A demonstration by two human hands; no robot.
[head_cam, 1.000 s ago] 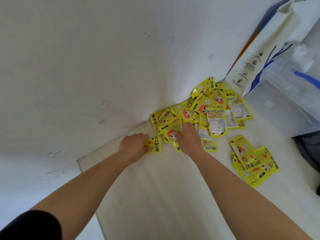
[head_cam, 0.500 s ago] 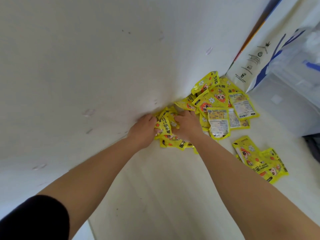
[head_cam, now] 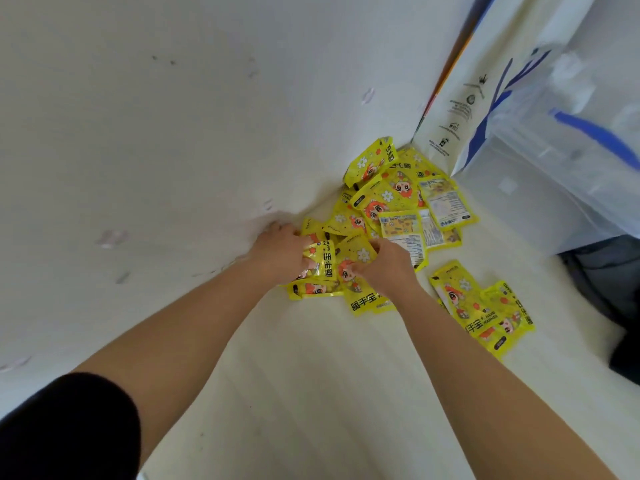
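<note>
Yellow packets (head_cam: 329, 268), nearest group: bunched between both hands on the pale desk (head_cam: 311, 393), close to the wall (head_cam: 173, 116). Left hand (head_cam: 280, 252): grips the bunch from its left side, fingers (head_cam: 300, 239) curled narrow over the top edges. Right hand (head_cam: 389, 268): grips the same bunch from the right, fingers (head_cam: 375, 244) bent over the upper packets, thumb pinching the front one. Neither hand slack; both closed on packets. Two or so loose packets (head_cam: 367, 303) flat under the bunch, touching it, in no grip.

Progress, as a judgement: gathering under way, early to middle. Done: one handful collected, plus a small stack (head_cam: 481, 306) laid apart to the right of the right forearm. Left to do: the larger heap (head_cam: 398, 199) beyond the hands, jumbled, some face up, some label side up, one leaning on the wall. Count not possible.

Farther back: white printed bag (head_cam: 457, 98) standing at the heap's far end, apparently touching it; clear plastic bag (head_cam: 554, 161) with a blue strip just beside it; dark cloth (head_cam: 609, 285) at the right edge, well apart from the packets.
</note>
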